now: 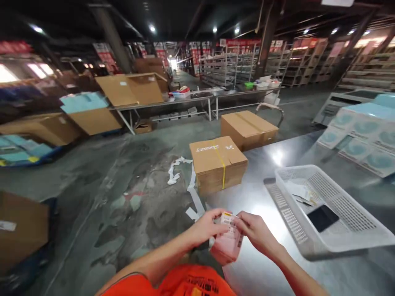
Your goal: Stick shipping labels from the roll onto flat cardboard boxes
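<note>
A small pink package [226, 246] is held between my hands close to my body, by the edge of the metal table. A white printed label [228, 225] with a yellow strip at its top lies on the upper face. My left hand [206, 227] grips the package from the left, thumb across its front. My right hand [254, 231] is closed at the label's right edge, its fingertips pinched there. Whether the label is fully stuck down, I cannot tell. The package's underside is hidden.
A white plastic basket [354, 205] holding a dark phone-like device [322, 218] stands on the metal table [262, 263]. Strapped flat cardboard [220, 164] sits at the table's far left edge. White-and-teal boxes [364, 135] are stacked at right. Paper strips [195, 199] trail toward the floor.
</note>
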`<state>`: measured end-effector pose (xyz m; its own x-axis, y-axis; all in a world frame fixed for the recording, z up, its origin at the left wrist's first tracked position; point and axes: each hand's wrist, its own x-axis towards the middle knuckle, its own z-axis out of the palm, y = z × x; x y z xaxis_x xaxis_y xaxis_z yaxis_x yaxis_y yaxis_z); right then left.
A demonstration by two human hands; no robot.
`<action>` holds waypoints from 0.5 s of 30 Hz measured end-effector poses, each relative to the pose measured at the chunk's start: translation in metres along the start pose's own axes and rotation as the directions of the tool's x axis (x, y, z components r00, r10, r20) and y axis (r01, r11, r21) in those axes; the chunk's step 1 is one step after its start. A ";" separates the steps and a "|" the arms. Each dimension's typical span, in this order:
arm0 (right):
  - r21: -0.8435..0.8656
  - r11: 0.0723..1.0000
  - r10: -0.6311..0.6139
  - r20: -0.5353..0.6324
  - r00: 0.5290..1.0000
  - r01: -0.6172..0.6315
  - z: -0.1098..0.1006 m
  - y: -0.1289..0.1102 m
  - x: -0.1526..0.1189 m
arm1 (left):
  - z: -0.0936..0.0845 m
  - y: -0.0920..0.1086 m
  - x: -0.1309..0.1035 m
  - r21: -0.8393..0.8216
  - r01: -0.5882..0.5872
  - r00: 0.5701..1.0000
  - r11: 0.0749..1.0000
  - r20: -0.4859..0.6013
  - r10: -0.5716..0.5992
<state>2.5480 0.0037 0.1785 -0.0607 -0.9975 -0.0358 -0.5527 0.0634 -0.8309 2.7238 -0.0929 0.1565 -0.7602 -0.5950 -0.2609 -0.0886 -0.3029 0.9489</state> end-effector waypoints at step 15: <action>-0.558 0.634 0.335 -0.426 0.840 -0.535 -0.013 -0.026 0.358 | -0.262 -0.007 0.046 -0.121 0.155 0.986 0.980 -0.035 -0.160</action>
<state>2.5294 -0.3549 0.1947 -0.5902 -0.8041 -0.0716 -0.7817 0.5914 -0.1979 2.8581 -0.3129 0.0911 -0.7135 -0.5641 -0.4157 -0.1272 -0.4791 0.8685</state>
